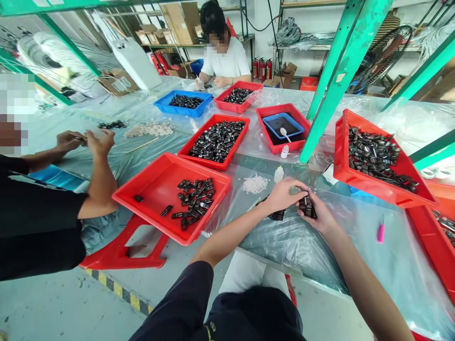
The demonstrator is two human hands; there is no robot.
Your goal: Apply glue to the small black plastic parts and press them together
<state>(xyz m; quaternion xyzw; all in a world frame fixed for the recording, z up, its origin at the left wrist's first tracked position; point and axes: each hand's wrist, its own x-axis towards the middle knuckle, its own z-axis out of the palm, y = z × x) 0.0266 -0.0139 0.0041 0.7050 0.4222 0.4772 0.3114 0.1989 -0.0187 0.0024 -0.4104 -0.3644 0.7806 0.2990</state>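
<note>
A handful of small dark glossy parts (307, 208) rests in my right hand (322, 214), whose fingers curl around them. My left hand (284, 193) reaches across from the left, its thumb and fingertips closed at the top part of that handful. Beneath my left wrist, more dark parts (277, 214) lie on the plastic-covered table, partly hidden. Just beyond my left hand are a heap of tiny white pieces (255, 183) and a small white bottle (279, 174).
A red tray (149, 177) with loose dark parts juts out at left; a fuller red tray (378, 189) stands right. A green post (334, 71) rises ahead. A pink-handled tool (381, 232) lies right. Co-workers sit at left (39, 213) and across (227, 59).
</note>
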